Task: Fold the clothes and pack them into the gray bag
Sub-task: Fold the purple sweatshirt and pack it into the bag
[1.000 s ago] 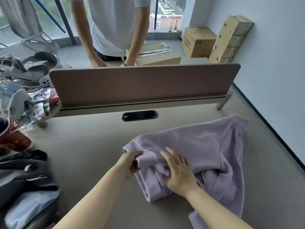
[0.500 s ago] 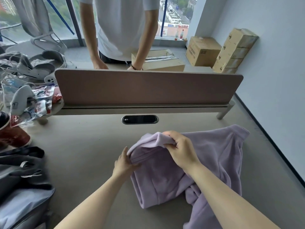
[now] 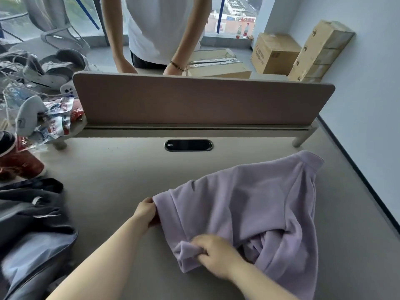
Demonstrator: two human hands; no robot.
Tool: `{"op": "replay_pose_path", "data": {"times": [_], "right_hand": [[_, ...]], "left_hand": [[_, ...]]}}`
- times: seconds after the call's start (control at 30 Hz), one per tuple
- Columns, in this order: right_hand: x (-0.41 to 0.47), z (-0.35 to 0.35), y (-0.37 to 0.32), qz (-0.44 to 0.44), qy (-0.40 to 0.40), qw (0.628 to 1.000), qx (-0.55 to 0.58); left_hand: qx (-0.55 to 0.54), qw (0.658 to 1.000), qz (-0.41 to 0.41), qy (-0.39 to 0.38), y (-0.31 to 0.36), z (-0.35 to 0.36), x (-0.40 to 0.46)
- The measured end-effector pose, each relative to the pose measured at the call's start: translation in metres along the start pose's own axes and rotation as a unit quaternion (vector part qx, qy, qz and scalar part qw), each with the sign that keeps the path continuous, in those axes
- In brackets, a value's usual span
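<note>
Right now I see my left hand (image 3: 146, 212) pinching the upper left corner of the lilac sweatshirt (image 3: 249, 204), fingers curled round the fabric edge, while my right hand (image 3: 216, 255) grips a bunched fold at the garment's lower left corner, fingers closed on the cloth. The sweatshirt lies on the table (image 3: 121, 180), spread from the centre out toward 3 o'clock, with its far tip pointing to about 2 o'clock and a rumpled knot of cloth just right of my right hand. The gray bag (image 3: 32, 234) sits at 8 o'clock on the table's left edge, well apart from the sweatshirt, dark on top and paler below; I cannot tell whether it is open. At 12 o'clock a brown divider panel (image 3: 201, 100) stands across the table, and behind it a person in a white shirt (image 3: 160, 29) leans over, beside cardboard boxes (image 3: 275, 53) at 1 o'clock. Headsets and packets (image 3: 52, 122) clutter 10 o'clock
</note>
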State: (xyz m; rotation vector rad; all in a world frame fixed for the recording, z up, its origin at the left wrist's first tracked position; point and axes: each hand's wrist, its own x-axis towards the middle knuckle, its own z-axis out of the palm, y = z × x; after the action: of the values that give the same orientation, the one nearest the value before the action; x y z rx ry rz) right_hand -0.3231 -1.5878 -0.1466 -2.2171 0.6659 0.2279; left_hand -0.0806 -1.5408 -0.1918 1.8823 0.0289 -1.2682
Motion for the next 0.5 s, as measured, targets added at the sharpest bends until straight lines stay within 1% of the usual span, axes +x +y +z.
{"op": "replay_pose_path", "data": {"times": [0.07, 0.1, 0.17, 0.2, 0.23, 0.27, 0.3, 0.33, 0.37, 0.4, 0.43, 0.47, 0.5], "right_hand": [[0.002, 0.022, 0.001, -0.006, 0.030, 0.999, 0.010], [0.002, 0.027, 0.001, -0.018, 0.046, 0.999, 0.005], [0.001, 0.032, 0.001, -0.051, 0.070, 0.996, -0.029], [0.001, 0.035, 0.004, -0.065, 0.071, 0.994, -0.057], [-0.001, 0.037, 0.005, -0.071, 0.058, 0.993, -0.080], [-0.004, 0.038, 0.006, -0.065, 0.038, 0.993, -0.086], [-0.007, 0.038, 0.006, -0.054, 0.023, 0.996, -0.072], [-0.010, 0.036, 0.006, -0.042, 0.023, 0.998, -0.047], [-0.012, 0.034, 0.005, -0.035, 0.051, 0.997, -0.035], [-0.014, 0.031, 0.008, -0.030, 0.104, 0.993, -0.055], [-0.016, 0.026, 0.013, -0.021, 0.176, 0.979, -0.097], [-0.020, 0.019, 0.022, 0.016, 0.215, 0.967, -0.133], [-0.027, 0.011, 0.031, 0.078, 0.225, 0.955, -0.174]], "left_hand": [[-0.050, 0.998, -0.026, -0.009, -0.002, -0.002, -0.004], [-0.077, 0.997, -0.026, 0.000, -0.004, -0.005, -0.004], [-0.140, 0.990, -0.024, 0.016, -0.006, -0.012, -0.002], [-0.155, 0.988, -0.022, 0.003, -0.005, -0.015, -0.004], [-0.146, 0.989, -0.020, -0.021, -0.005, -0.018, -0.006], [-0.109, 0.993, -0.012, -0.049, -0.006, -0.017, -0.008], [-0.054, 0.996, 0.001, -0.074, -0.006, -0.015, -0.010], [-0.004, 0.996, 0.019, -0.082, -0.006, -0.011, -0.012], [0.018, 0.997, 0.032, -0.066, -0.007, -0.007, -0.013], [0.001, 0.998, 0.039, -0.045, -0.007, -0.003, -0.014], [-0.036, 0.998, 0.048, -0.019, -0.006, -0.002, -0.016], [-0.066, 0.996, 0.060, 0.012, -0.005, -0.002, -0.015], [-0.074, 0.994, 0.071, 0.046, -0.004, -0.006, -0.013]]}}
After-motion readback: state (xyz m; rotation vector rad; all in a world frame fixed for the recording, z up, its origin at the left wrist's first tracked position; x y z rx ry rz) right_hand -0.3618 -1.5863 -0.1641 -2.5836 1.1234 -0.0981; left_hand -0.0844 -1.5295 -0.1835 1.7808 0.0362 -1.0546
